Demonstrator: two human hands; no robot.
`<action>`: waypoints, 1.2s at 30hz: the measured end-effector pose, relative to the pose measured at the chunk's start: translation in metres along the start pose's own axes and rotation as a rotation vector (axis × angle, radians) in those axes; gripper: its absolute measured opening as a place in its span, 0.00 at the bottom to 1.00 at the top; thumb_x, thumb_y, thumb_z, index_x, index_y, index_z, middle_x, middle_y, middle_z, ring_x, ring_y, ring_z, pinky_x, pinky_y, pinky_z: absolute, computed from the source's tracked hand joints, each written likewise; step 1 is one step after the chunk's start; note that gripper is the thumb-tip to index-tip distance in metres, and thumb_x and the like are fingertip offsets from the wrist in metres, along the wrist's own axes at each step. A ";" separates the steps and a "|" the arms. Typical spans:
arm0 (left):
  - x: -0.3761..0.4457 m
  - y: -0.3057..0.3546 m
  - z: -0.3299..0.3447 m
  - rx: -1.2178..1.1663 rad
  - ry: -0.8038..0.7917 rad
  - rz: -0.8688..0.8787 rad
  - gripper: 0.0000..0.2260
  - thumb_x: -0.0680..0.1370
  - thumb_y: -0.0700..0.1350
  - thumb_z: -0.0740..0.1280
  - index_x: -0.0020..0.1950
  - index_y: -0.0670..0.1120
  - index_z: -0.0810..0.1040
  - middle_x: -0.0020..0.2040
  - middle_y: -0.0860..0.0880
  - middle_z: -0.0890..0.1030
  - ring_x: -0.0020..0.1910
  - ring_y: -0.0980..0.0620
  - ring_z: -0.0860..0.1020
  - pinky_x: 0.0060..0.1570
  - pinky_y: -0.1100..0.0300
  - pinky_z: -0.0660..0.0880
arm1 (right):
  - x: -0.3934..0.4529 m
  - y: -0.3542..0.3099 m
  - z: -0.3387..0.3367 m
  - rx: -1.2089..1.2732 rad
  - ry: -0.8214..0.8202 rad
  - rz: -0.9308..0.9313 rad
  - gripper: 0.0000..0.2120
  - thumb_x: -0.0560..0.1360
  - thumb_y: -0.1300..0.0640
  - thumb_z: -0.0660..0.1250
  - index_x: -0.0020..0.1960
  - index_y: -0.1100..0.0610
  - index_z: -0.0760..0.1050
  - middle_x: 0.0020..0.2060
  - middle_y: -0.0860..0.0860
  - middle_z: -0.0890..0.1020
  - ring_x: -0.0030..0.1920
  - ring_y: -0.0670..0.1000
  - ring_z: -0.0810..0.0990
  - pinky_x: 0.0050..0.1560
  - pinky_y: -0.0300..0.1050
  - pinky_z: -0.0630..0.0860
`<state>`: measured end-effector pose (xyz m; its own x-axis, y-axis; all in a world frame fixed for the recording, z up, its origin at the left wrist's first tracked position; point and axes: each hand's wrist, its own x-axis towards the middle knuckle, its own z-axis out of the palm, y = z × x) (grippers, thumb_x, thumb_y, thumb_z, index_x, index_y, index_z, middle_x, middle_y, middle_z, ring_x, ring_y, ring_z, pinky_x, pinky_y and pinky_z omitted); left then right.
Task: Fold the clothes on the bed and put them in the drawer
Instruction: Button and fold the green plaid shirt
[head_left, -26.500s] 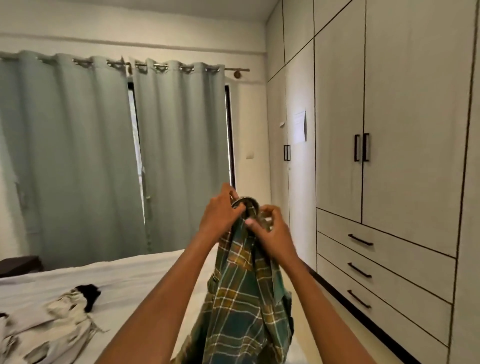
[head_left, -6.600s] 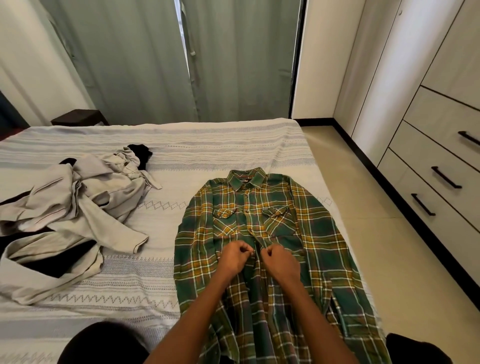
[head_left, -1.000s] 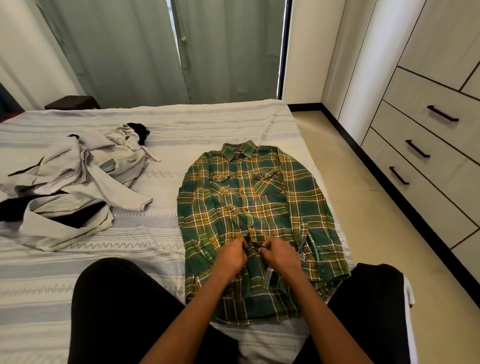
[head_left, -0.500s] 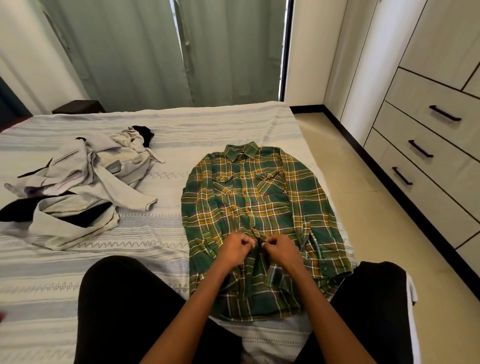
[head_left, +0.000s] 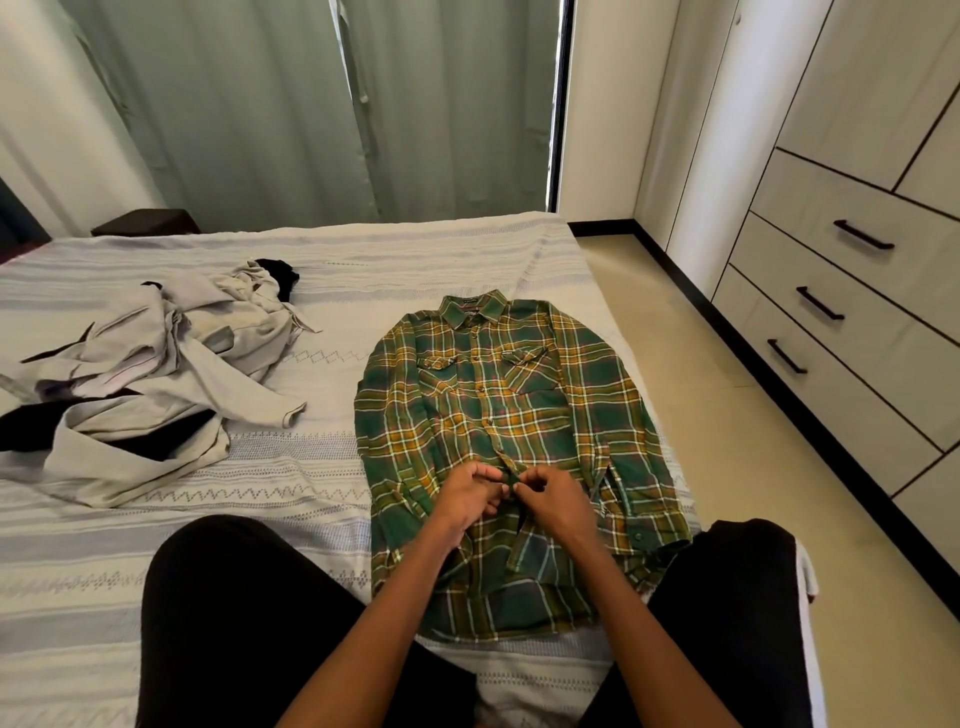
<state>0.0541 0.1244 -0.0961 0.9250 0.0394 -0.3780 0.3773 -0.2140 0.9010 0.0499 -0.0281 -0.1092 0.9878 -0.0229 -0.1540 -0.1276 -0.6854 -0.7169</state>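
A green and yellow plaid shirt (head_left: 498, 415) lies flat, front up, on the bed (head_left: 363, 260), collar away from me. My left hand (head_left: 465, 496) and my right hand (head_left: 556, 499) meet at the button strip low on the shirt's front, each pinching the fabric there. A heap of light grey and black clothes (head_left: 150, 374) lies unfolded on the bed to the left. Three shut drawers (head_left: 810, 312) with black handles sit in the wardrobe on the right.
My knees in black trousers (head_left: 234, 613) rest on the bed on either side of the shirt's hem. A beige floor strip (head_left: 727, 426) runs between bed and wardrobe. Green curtains (head_left: 322, 104) hang behind the bed; a dark side table (head_left: 145, 223) stands far left.
Both hands stay at the lower button strip; the fingers have shifted slightly. The view moved a little. The shirt lies as before.
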 end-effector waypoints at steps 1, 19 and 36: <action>0.000 0.000 0.000 0.005 0.005 0.006 0.06 0.77 0.33 0.69 0.48 0.44 0.77 0.40 0.45 0.82 0.34 0.54 0.78 0.33 0.64 0.76 | 0.000 0.001 0.001 -0.009 0.005 -0.006 0.05 0.76 0.46 0.69 0.48 0.46 0.81 0.42 0.43 0.84 0.43 0.46 0.82 0.48 0.50 0.81; 0.000 0.001 -0.003 0.173 0.058 0.050 0.08 0.75 0.35 0.68 0.45 0.48 0.74 0.40 0.48 0.77 0.38 0.52 0.75 0.37 0.59 0.73 | -0.002 0.002 -0.005 -0.340 0.029 -0.337 0.09 0.76 0.44 0.68 0.55 0.43 0.76 0.49 0.42 0.81 0.49 0.47 0.79 0.44 0.45 0.77; -0.006 -0.018 -0.004 0.190 0.060 0.125 0.07 0.77 0.48 0.73 0.50 0.50 0.76 0.44 0.48 0.80 0.42 0.52 0.78 0.38 0.59 0.73 | 0.011 0.017 -0.007 0.047 -0.174 -0.308 0.08 0.77 0.47 0.71 0.54 0.47 0.83 0.46 0.42 0.85 0.47 0.42 0.82 0.52 0.52 0.81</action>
<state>0.0417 0.1323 -0.1088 0.9671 0.0575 -0.2477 0.2496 -0.4007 0.8816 0.0591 -0.0447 -0.1186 0.9511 0.3068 -0.0359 0.1664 -0.6067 -0.7773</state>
